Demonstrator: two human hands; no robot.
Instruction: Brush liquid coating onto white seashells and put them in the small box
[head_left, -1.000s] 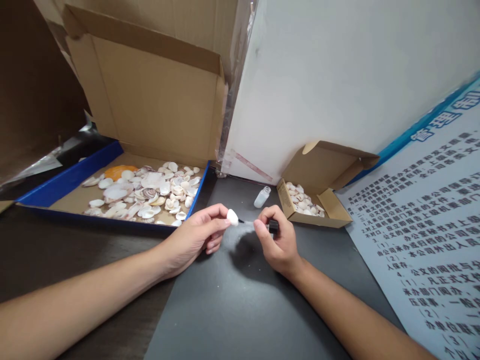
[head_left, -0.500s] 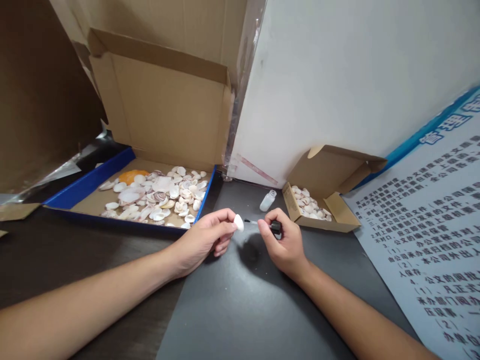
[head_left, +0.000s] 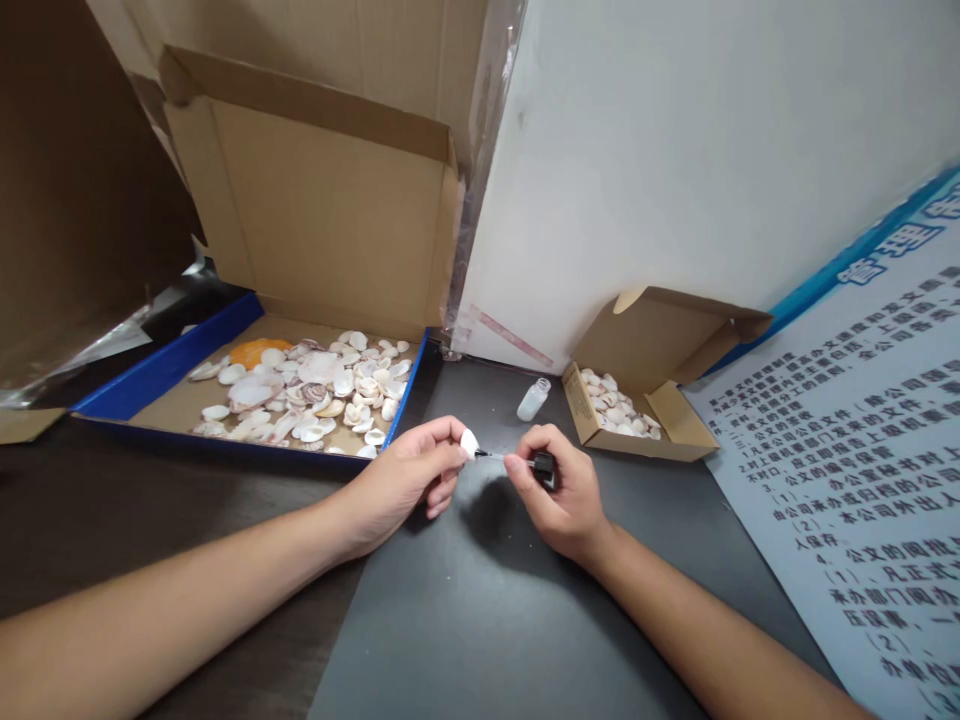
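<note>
Between thumb and fingers, my left hand (head_left: 420, 465) pinches a small white seashell (head_left: 469, 442) above the dark table. My right hand (head_left: 559, 490) is closed around the black cap of a small brush applicator (head_left: 544, 466). Its thin stem points left, and the dark brush tip meets the lower right edge of the shell. Just behind the hands, an uncapped little bottle (head_left: 533, 400) of whitish, clear-looking material stands tilted in the picture on the grey mat (head_left: 450, 620).
On the left, an open blue-edged cardboard box (head_left: 142, 385) holds many shells (head_left: 322, 370), one of them orange. A smaller open box (head_left: 694, 440) with shells stands at the right. Behind are a white panel (head_left: 637, 150) and a printed sheet (head_left: 847, 450).
My right hand has moved slightly left, bringing the brush tip from a small gap to the shell's edge. My left hand keeps its pinch on the shell. The view has shifted a little.
</note>
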